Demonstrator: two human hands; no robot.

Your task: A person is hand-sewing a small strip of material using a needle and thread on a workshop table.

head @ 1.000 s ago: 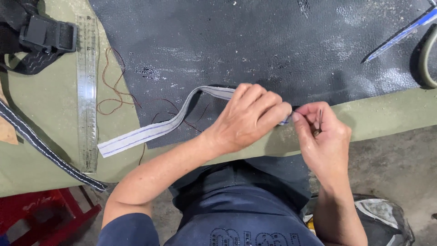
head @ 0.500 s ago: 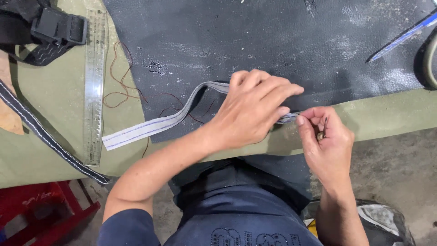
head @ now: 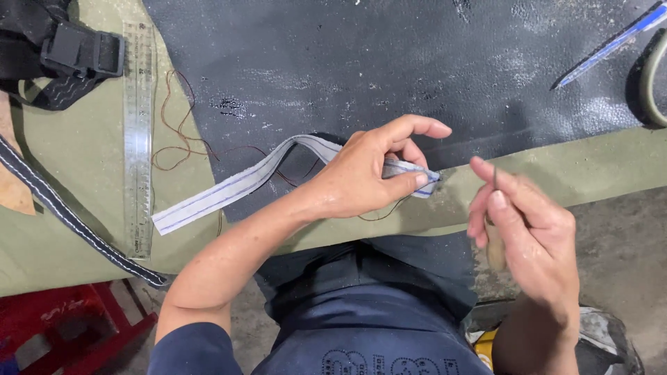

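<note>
The strap (head: 236, 187) lies across the mat (head: 389, 62), and the left hand (head: 368, 173) pinches its right end. The right hand (head: 517, 222) is just to the right of that end, apart from it. The ruler (head: 137, 139) lies left of the strap, with the buckle (head: 82, 50) behind it.

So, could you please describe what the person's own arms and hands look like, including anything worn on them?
Both forearms are bare. The left arm ends in a short dark navy sleeve at the upper arm. The left hand and right hand wear no gloves, and no rings, watch or bracelets are visible. The right arm shows no sleeve in view.
</note>
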